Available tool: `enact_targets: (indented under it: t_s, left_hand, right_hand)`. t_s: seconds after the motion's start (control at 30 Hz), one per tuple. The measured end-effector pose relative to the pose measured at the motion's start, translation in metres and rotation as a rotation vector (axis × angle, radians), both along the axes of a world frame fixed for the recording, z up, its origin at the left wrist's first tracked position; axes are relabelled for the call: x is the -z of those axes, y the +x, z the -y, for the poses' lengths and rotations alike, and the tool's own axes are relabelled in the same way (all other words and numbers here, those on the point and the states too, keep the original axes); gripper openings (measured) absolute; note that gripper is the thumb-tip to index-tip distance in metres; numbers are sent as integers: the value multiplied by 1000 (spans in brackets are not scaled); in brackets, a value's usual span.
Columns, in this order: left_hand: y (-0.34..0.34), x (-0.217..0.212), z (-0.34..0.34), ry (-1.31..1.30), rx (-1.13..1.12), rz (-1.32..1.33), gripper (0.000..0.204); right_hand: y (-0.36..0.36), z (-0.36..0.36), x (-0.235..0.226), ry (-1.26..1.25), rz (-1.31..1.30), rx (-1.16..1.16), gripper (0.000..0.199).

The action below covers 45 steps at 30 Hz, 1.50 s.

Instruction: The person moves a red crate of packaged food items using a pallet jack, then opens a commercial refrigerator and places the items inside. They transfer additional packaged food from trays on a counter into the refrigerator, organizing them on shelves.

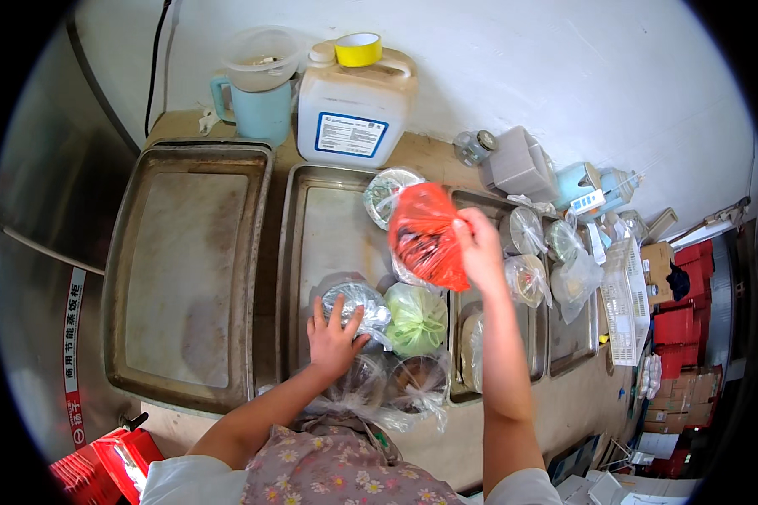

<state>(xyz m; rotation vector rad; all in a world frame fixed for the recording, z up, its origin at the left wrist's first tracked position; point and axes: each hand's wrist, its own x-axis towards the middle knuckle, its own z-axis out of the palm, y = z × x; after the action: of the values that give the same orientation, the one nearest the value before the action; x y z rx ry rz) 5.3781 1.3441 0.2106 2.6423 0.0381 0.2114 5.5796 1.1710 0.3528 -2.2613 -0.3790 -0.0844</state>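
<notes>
My right hand (480, 252) grips a red plastic bag (428, 236) with dark contents, lifted over the middle metal tray (320, 210). Spread over a bowl wrapped in clear plastic (358, 303) are the fingers of my left hand (333, 341), which rests on it at the tray's near part. Right beside that bowl sits a green bag (415, 320). Two more bowls in clear bags, one with brown contents (419, 379), stand closer to me. A wrapped bowl (387, 195) at the far edge is partly covered by the red bag.
To the left lies another metal tray (185, 286). Further right, trays carry several bagged bowls (526, 280). Behind stand a blue pitcher (263, 109), a white jug (354, 109) topped with yellow tape (358, 50), and a grey box (518, 164). A white basket (625, 303) borders the table's right end.
</notes>
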Motion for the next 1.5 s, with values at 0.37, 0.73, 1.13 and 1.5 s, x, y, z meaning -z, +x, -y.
enact_targets:
  t_s: [0.37,0.73,1.13,1.5]
  left_hand:
    - [-2,3,-1,-29,-7,2,53]
    - [-2,16,1,-215,71,54,49]
    - [28,76,0,-318,223,-177,33]
    - [59,24,5,-1074,61,127,40]
  right_hand:
    - [-35,-133,78,-48,-42,-456,12]
    - [-67,-146,127,-70,-181,-260,22]
    - [-84,-170,49,207,-233,-201,24]
    - [-139,-151,23,148,-1,-111,24]
